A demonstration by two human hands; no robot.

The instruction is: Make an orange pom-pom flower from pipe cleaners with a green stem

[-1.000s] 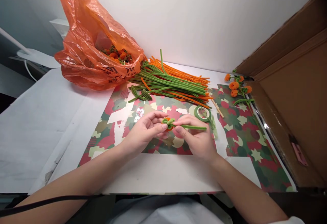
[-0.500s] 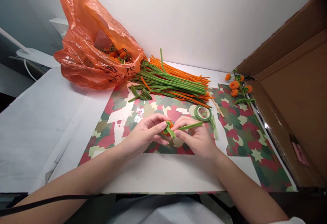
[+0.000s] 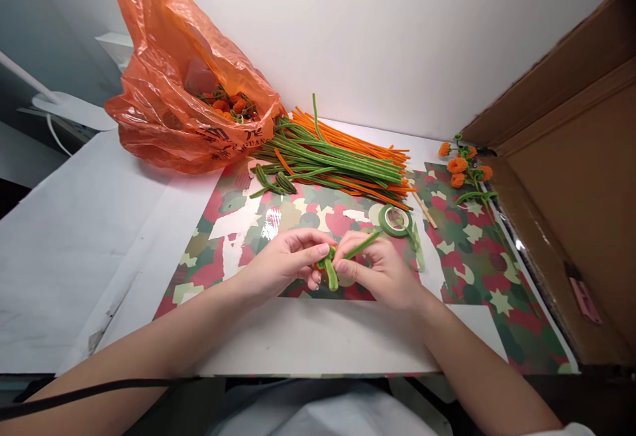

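Swung toward the person since the earlier frame, 1 green strip [image 3: 332, 278] juts from the chenille flower [image 3: 326, 258], pinched in the left hand [image 3: 288, 258] above patterned paper [image 3: 209, 250]; the right hand [image 3: 381, 269] narrowly grips a green stem [image 3: 365, 242]. Orange head looks formed; 2 green ends seem unfinished.

Fuzzy stem [image 3: 363, 244], glossy plastic bag [image 3: 171, 131], matt cardboard [image 3: 571, 158]

Fuzzy green strips [image 3: 332, 277] splay from an orange flower [image 3: 320, 265] (mostly hidden).
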